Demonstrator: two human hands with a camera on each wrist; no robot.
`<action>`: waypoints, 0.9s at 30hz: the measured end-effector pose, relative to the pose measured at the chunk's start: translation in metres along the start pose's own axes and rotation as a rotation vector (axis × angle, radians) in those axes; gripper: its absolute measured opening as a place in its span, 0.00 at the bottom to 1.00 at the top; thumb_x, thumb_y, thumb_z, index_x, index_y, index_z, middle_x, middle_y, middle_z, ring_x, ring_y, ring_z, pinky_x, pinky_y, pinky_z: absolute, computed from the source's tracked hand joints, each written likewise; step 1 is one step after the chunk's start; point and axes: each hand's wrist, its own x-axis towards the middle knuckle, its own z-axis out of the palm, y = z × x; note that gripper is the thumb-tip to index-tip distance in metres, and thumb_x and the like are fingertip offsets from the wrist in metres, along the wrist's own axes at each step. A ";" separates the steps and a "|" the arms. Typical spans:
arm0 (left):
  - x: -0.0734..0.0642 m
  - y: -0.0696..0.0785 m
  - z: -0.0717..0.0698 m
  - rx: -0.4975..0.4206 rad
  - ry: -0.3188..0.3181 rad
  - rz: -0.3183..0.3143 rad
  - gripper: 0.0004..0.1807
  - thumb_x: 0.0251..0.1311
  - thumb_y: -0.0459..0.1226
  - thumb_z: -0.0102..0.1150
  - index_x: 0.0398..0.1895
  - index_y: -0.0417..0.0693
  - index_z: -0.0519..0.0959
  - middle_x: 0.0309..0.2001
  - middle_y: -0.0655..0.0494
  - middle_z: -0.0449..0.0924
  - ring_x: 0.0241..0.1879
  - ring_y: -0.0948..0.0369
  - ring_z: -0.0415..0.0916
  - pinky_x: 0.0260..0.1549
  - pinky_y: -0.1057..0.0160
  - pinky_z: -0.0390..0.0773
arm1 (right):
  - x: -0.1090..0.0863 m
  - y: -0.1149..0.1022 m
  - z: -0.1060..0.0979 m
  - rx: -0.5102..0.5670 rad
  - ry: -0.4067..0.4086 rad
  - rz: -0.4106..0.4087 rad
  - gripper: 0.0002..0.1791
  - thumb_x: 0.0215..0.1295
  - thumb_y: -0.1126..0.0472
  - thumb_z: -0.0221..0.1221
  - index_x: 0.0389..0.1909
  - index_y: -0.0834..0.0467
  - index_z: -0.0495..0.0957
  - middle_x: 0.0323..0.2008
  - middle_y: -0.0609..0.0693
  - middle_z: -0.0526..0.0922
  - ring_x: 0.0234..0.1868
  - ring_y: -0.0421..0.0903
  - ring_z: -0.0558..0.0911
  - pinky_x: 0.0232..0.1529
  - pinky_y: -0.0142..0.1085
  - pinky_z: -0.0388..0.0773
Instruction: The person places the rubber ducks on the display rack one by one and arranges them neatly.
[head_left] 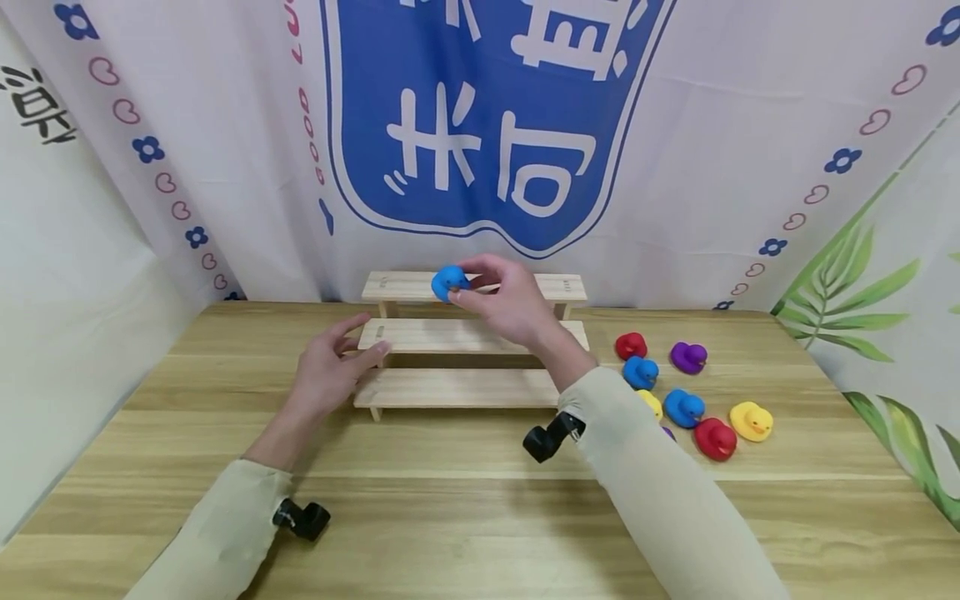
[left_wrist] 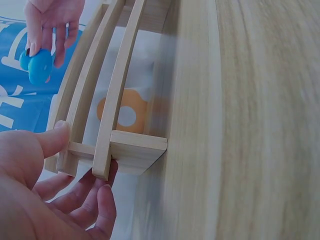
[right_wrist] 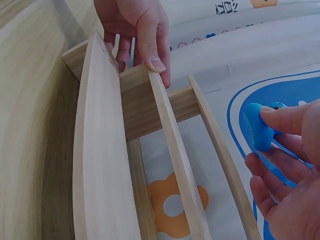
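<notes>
My right hand (head_left: pixel 513 307) pinches a blue rubber duck (head_left: pixel 448 284) between thumb and fingers. It holds the duck above the top step of a three-tier wooden display stand (head_left: pixel 457 335); in the right wrist view the duck (right_wrist: pixel 257 128) is apart from the boards. At the stand's left end, my left hand (head_left: pixel 326 368) grips the side. Its thumb lies on the end of the middle board in the left wrist view, while the fingers (left_wrist: pixel 82 200) curl round beneath the boards.
Right of the stand, several loose ducks lie on the wooden table (head_left: pixel 450 517), among them a purple duck (head_left: pixel 688 357), a red duck (head_left: pixel 716 439) and a yellow duck (head_left: pixel 751 422). My right sleeve partly covers some. A printed cloth (head_left: pixel 262 167) hangs right behind the stand.
</notes>
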 end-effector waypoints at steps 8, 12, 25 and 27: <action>0.000 0.000 0.001 0.005 0.004 -0.007 0.41 0.61 0.56 0.62 0.76 0.60 0.60 0.61 0.44 0.76 0.62 0.51 0.73 0.48 0.64 0.77 | 0.008 -0.003 0.008 -0.024 -0.006 0.009 0.19 0.64 0.55 0.66 0.55 0.48 0.79 0.49 0.42 0.82 0.51 0.44 0.79 0.50 0.39 0.79; 0.000 0.001 0.001 -0.001 0.004 -0.014 0.41 0.61 0.56 0.63 0.76 0.60 0.60 0.61 0.44 0.77 0.60 0.51 0.74 0.46 0.66 0.77 | 0.012 -0.003 0.012 -0.044 -0.015 0.009 0.18 0.64 0.55 0.66 0.55 0.49 0.79 0.48 0.43 0.82 0.50 0.44 0.80 0.50 0.39 0.79; 0.001 0.003 0.001 -0.004 0.005 -0.020 0.40 0.63 0.54 0.62 0.76 0.60 0.60 0.61 0.44 0.77 0.61 0.51 0.74 0.49 0.62 0.77 | 0.026 -0.004 0.020 -0.139 -0.033 0.022 0.18 0.66 0.53 0.65 0.55 0.49 0.78 0.48 0.43 0.81 0.49 0.43 0.79 0.51 0.38 0.77; 0.001 0.003 0.001 -0.005 0.005 -0.020 0.40 0.63 0.54 0.62 0.76 0.60 0.60 0.61 0.44 0.77 0.61 0.51 0.74 0.48 0.64 0.77 | 0.028 -0.003 0.020 -0.147 -0.034 0.034 0.18 0.66 0.53 0.65 0.55 0.48 0.78 0.48 0.43 0.81 0.49 0.43 0.78 0.51 0.38 0.77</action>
